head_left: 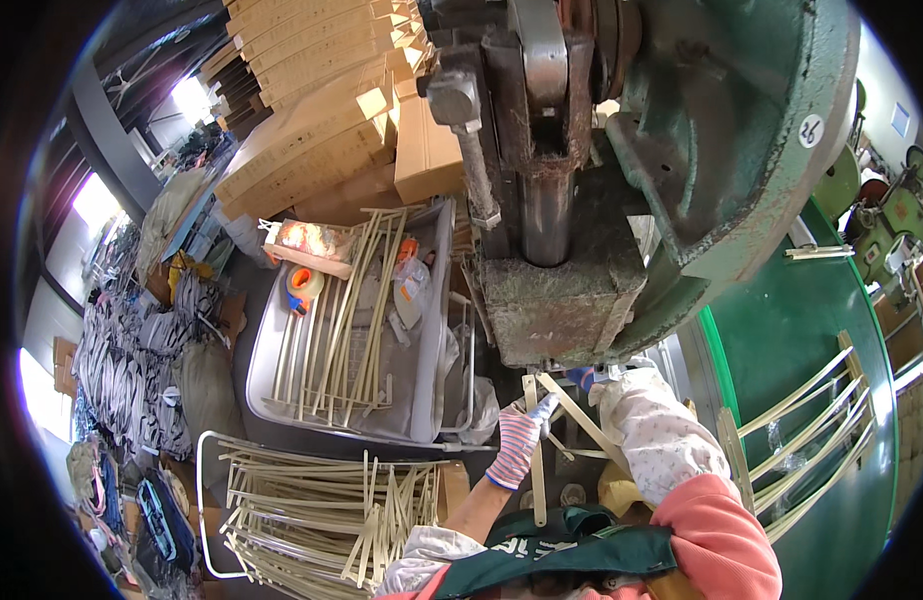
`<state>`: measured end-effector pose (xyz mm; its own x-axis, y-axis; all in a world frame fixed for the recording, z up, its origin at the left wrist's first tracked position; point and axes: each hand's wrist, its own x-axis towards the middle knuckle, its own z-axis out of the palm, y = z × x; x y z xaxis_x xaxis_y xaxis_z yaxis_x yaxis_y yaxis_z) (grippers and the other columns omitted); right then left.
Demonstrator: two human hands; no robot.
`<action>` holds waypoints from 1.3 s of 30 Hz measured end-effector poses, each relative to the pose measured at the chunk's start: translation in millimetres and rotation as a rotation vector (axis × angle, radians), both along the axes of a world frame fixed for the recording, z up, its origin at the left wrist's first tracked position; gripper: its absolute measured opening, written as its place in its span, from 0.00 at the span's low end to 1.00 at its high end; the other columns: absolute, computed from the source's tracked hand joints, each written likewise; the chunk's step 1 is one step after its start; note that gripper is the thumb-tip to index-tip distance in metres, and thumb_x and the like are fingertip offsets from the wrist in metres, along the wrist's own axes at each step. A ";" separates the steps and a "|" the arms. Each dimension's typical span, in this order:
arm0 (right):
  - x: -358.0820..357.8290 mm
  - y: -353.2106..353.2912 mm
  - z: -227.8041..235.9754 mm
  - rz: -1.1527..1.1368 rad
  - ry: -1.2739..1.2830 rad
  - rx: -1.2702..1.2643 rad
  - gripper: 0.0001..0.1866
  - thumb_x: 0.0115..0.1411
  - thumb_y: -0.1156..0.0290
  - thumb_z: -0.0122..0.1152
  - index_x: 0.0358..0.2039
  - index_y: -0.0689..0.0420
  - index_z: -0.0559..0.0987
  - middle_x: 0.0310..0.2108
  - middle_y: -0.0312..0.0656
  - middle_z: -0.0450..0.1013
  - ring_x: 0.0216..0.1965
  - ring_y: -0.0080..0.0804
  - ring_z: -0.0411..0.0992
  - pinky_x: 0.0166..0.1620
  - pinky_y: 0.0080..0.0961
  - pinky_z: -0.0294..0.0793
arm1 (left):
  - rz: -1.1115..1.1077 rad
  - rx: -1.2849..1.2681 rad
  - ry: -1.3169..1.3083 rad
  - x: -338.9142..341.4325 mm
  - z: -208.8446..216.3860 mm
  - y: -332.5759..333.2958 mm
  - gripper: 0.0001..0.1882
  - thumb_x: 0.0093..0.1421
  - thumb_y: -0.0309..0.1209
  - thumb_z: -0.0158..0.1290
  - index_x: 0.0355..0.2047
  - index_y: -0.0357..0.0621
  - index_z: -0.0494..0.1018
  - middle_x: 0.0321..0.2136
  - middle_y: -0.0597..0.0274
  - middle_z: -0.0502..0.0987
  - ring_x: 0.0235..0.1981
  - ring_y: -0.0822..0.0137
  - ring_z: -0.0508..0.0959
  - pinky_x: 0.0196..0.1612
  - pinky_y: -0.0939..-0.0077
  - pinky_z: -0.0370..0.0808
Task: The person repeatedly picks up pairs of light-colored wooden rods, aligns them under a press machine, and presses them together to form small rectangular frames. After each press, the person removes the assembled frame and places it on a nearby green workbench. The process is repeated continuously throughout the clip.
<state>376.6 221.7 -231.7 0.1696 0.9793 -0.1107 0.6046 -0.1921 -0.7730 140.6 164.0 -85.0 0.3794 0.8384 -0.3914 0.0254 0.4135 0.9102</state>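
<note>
My left hand (520,437), in a pink, white and blue striped glove with grey-blue fingertips, is closed on a flat cream strip (540,490). That strip hangs down in front of my apron, its upper end just below the press head (557,315). A second cream strip (585,418) slants from the same spot toward my right sleeve. My right hand (583,378) reaches in under the press head; only a bit of blue-striped glove shows, and its fingers are hidden. Whether it holds anything cannot be seen.
Many cream strips lie in a wire-framed cart (312,505) at lower left. Behind it, a grey-white tub (432,400) holds strips, a tape roll (304,282) and a small box (312,245). Cartons (322,160) are stacked beyond. Strip frames (782,470) rest on a green table (772,330) at right.
</note>
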 end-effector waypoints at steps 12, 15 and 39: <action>-42.0 -41.1 70.4 0.038 0.651 0.059 0.12 0.61 0.66 0.48 0.40 0.58 0.74 0.35 0.38 0.73 0.35 0.26 0.70 0.38 0.28 0.71 | 0.002 0.126 -0.318 -13.3 14.1 -20.2 0.20 0.60 0.27 0.46 0.53 0.39 0.65 0.24 0.70 0.73 0.13 0.81 0.63 0.17 0.87 0.61; -46.8 -51.6 89.6 0.145 0.844 0.039 0.13 0.62 0.66 0.46 0.41 0.58 0.73 0.37 0.39 0.73 0.36 0.27 0.70 0.39 0.30 0.71 | 0.040 0.095 -0.417 -11.1 15.8 -19.9 0.18 0.59 0.25 0.46 0.51 0.38 0.67 0.17 0.72 0.69 0.14 0.81 0.63 0.18 0.85 0.60; -79.5 -62.6 54.5 -0.165 0.361 0.109 0.09 0.57 0.67 0.57 0.33 0.60 0.77 0.23 0.38 0.74 0.23 0.23 0.70 0.26 0.23 0.70 | 0.127 0.065 -0.545 -0.8 9.6 -10.6 0.18 0.60 0.22 0.47 0.51 0.39 0.67 0.25 0.70 0.73 0.16 0.83 0.66 0.20 0.89 0.65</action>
